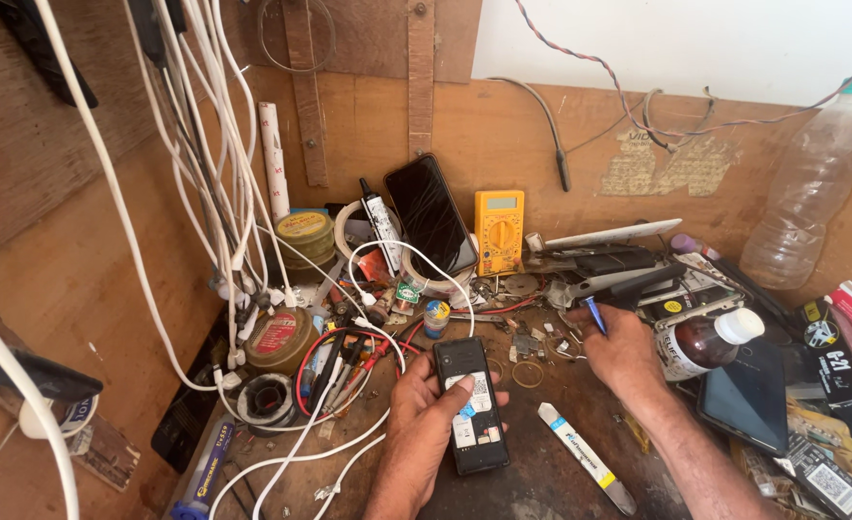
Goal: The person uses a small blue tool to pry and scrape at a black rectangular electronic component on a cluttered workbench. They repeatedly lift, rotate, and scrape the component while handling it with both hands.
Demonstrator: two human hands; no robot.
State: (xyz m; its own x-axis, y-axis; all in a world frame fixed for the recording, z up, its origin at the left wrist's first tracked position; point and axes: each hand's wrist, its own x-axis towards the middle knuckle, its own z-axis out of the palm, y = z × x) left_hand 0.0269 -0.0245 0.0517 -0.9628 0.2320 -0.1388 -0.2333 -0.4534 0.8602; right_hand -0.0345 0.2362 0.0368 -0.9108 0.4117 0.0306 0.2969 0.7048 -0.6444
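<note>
Cluttered wooden surface (561, 481), cables hanging at 10 o'clock. Left hand (424, 424) fingers wrapped round the black phone (471, 404), back panel up at centre, steadied for access. Right hand (623, 351) at 2 o'clock pinches a blue-tipped tool (594, 315)

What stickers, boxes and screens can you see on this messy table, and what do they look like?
Open phone: in the left hand, black, with white stickers inside.
Multimeter: yellow, against the back wall, small grey screen.
Smartphone: leaning beside the multimeter, dark blank screen.
Brown bottle: by the right hand, white cap, pale label.
Boxes: right edge, black and red.
</note>
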